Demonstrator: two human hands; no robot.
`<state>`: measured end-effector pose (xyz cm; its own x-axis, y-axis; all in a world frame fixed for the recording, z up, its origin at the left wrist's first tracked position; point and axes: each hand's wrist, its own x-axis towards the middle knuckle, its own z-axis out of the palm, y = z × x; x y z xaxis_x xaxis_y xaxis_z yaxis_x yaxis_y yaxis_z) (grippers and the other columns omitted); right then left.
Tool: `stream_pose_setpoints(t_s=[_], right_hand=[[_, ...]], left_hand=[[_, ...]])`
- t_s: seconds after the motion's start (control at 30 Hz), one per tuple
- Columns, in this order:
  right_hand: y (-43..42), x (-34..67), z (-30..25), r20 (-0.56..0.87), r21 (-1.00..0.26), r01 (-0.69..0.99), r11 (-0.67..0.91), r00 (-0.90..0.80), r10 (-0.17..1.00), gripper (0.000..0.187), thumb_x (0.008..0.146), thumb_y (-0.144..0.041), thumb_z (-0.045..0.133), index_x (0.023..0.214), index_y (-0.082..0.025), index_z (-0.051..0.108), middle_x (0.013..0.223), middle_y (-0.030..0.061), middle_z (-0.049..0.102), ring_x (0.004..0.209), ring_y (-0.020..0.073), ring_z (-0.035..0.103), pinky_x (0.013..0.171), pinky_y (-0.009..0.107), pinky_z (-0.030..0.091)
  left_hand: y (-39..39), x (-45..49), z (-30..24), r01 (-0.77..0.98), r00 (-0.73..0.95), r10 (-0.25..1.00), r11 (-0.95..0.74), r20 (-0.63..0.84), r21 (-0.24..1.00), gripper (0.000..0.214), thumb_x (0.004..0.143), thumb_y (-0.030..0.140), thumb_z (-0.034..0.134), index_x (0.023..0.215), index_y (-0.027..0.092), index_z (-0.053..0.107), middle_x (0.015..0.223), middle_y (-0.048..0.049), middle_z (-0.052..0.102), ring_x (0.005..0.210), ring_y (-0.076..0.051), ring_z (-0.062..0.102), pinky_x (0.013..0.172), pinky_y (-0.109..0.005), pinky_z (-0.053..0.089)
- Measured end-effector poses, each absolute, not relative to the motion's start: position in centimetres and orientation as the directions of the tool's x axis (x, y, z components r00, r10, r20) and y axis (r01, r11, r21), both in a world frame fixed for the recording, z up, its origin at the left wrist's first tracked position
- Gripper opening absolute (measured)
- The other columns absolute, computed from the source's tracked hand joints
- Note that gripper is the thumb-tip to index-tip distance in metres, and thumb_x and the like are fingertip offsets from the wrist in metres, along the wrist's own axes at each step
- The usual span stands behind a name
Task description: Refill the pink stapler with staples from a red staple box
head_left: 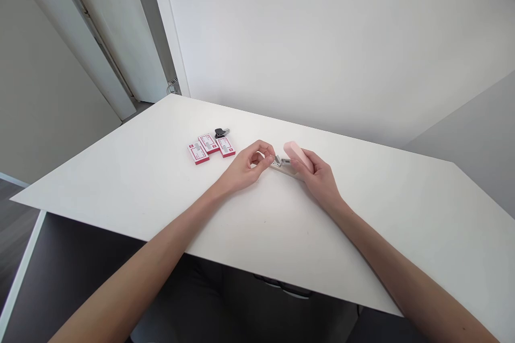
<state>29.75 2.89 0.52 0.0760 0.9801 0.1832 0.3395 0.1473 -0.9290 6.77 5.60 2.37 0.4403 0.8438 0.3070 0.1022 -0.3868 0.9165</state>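
A pink stapler (293, 148) is swung apart over the table, its pink top raised above a pale base (285, 170). My right hand (321, 176) grips it, thumb toward me and fingers behind the pink top. At the base's far-left end, my left hand (250, 163) has thumb and forefinger pinched together. A small grey metal piece (278, 159) shows right beside those fingertips; whether they hold it is too small to tell.
Three red-and-white staple boxes (198, 152) lie grouped to the left of my hands. Just behind them is a small black staple remover (220, 132) with metal jaws. The white table (257, 236) meets a white wall at the back.
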Motion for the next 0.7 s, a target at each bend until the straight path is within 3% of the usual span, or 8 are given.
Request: stream_pose_setpoints(t_s=[0.13,0.43,0.57,0.7], right_hand=[[2.9,29.8,0.4,0.190,-0.912,0.381,0.151,0.067,0.979,0.050,0.093,-0.063,0.071,0.129,-0.029,0.074,0.126,0.0063,0.078,0.112,0.0300,0.069,0.097,0.045,0.055],[2.9,29.7,-0.6,0.354,-0.815,0.480,0.324,-0.030,0.935,0.058,0.102,-0.057,0.062,0.155,-0.032,0.056,0.157,0.0099,0.060,0.145,0.0328,0.055,0.119,0.056,0.044],[2.2,29.2,-0.2,0.539,-0.707,0.509,0.491,-0.062,0.840,0.040,0.104,-0.047,0.062,0.141,-0.034,0.064,0.152,0.0098,0.059,0.145,0.0318,0.055,0.120,0.057,0.045],[1.7,29.0,-0.1,0.589,-0.664,0.476,0.577,-0.143,0.796,0.021,0.100,-0.045,0.069,0.118,-0.034,0.072,0.150,0.0091,0.057,0.142,0.0345,0.057,0.112,0.056,0.054]], left_hand=[[5.5,6.8,2.4,0.128,0.448,0.842,-0.393,0.301,0.911,0.029,0.102,0.052,0.061,0.103,0.023,0.060,0.101,-0.0026,0.064,0.073,-0.011,0.051,0.065,-0.027,0.041],[5.6,6.9,2.0,0.156,0.476,0.839,-0.376,0.265,0.913,0.030,0.102,0.052,0.059,0.106,0.023,0.060,0.102,-0.0028,0.065,0.073,-0.011,0.051,0.065,-0.027,0.043],[5.5,7.0,2.0,0.176,0.465,0.851,-0.360,0.245,0.916,0.028,0.102,0.051,0.060,0.103,0.023,0.060,0.098,-0.0009,0.064,0.071,-0.011,0.050,0.066,-0.028,0.042],[5.5,7.0,2.0,0.189,0.474,0.847,-0.364,0.240,0.912,0.028,0.102,0.050,0.060,0.103,0.023,0.061,0.098,-0.0012,0.066,0.071,-0.011,0.050,0.067,-0.028,0.042]])
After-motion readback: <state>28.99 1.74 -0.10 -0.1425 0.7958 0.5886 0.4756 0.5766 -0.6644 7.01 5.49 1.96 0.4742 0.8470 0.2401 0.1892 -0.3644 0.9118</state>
